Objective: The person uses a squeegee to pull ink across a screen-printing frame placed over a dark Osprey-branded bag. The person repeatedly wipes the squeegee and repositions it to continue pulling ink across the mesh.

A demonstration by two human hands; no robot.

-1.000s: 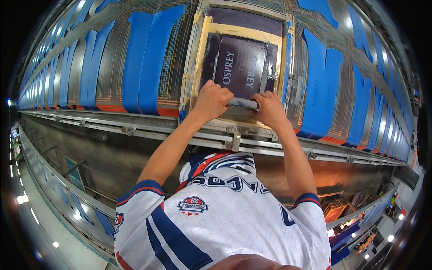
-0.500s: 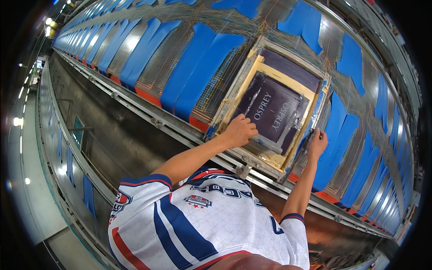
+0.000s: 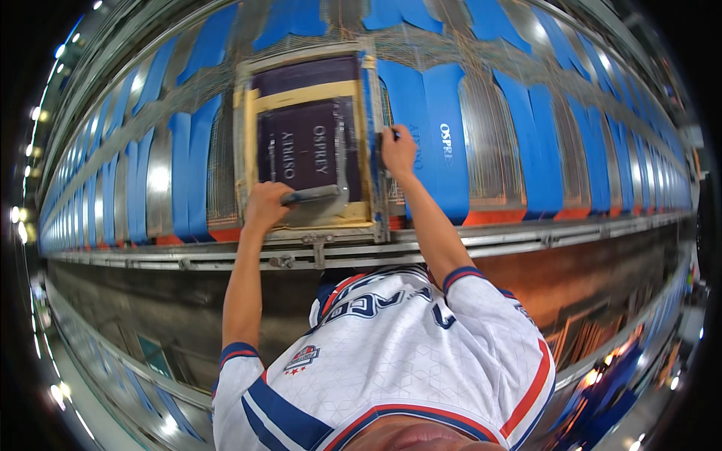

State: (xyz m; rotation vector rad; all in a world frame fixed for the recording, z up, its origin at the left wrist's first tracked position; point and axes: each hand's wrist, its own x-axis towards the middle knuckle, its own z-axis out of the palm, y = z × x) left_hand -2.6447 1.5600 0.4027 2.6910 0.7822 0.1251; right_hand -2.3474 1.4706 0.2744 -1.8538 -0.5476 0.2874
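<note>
Facing a long table point(image 3: 483, 158), curving away to both sides. Wearing a white jersey point(image 3: 421, 353) with navy and red trim, close to the table's near edge. Set in the near half of the table: a rectangular screen frame point(image 3: 370, 113), with long axis from near edge toward far edge and near end just beside the metal rail point(image 3: 481, 239). Laid out in pairs left and right of the frame: blue panels point(image 3: 194, 165), lengthwise from near to far, with more toward the far edge. Stretched inside the frame: dark purple mesh point(image 3: 304, 128), marked with two pale lines of lettering. Across the mesh, toward the frame's far end: a band of yellow tape point(image 3: 304, 95). Over the mesh, toward the near end: a grey squeegee point(image 3: 316, 194), pointing right, with long axis nearly parallel to the near edge. Gripping the squeegee's left end with the left hand point(image 3: 267, 204), fingers closed around it. At the frame's right side with the right hand point(image 3: 399, 150), fingers curled; cannot tell whether gripping anything there.
</note>
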